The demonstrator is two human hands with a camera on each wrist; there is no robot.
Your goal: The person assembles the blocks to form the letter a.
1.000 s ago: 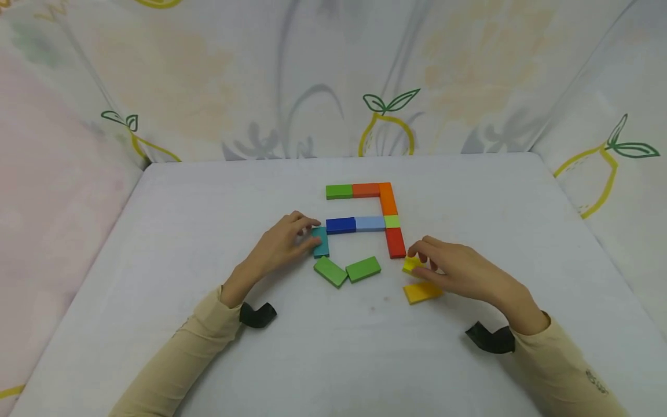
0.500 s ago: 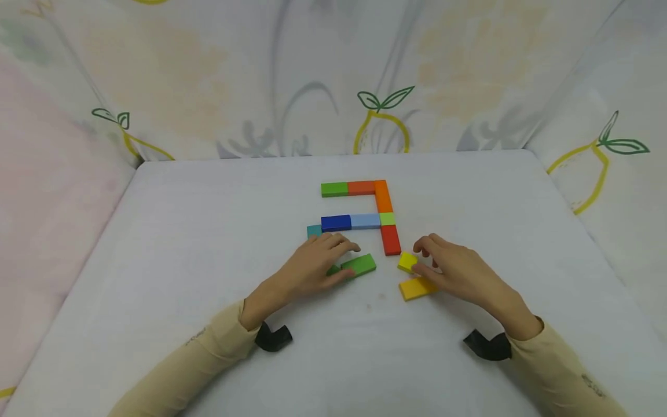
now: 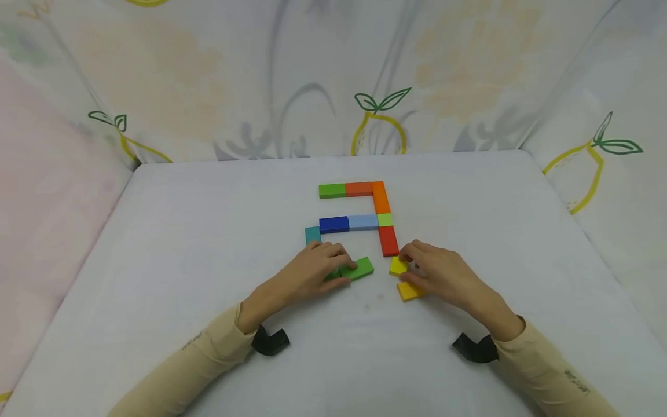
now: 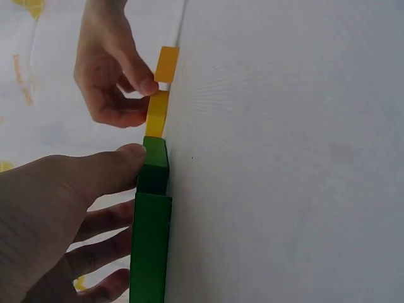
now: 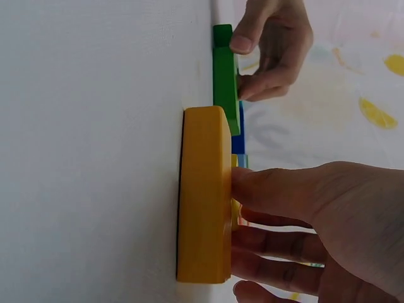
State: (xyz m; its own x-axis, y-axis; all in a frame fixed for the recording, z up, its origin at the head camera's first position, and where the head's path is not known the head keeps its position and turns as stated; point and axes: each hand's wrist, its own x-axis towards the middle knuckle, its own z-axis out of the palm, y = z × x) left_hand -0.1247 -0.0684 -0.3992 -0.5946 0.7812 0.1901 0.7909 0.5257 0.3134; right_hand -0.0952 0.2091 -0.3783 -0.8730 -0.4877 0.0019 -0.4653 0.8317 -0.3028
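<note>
My left hand point(image 3: 302, 275) has its index finger on top of a green block point(image 3: 363, 268) and its thumb at the near side, pinching it. Another green block point(image 4: 149, 246), end to end with it, is mostly covered by that hand in the head view. My right hand point(image 3: 450, 278) pinches a small yellow block point(image 3: 396, 265) between thumb and index finger, just below the red block point(image 3: 388, 241). Closer to me, an amber block point(image 5: 202, 202) lies partly beneath the right hand. The top of a teal block point(image 3: 312, 232) shows beyond the left knuckles.
Beyond the hands, flat blocks form a joined outline: green point(image 3: 332, 191), red-orange point(image 3: 359, 189), orange point(image 3: 381, 197), lime point(image 3: 384, 220), light blue point(image 3: 363, 222) and dark blue point(image 3: 334, 225). All lie on a white tabletop point(image 3: 208, 220), with patterned cloth point(image 3: 292, 75) behind.
My left hand has left the teal block, moving right and nearer to the green blocks, and its fingers have lowered onto one. My right hand has shifted the small yellow block slightly left.
</note>
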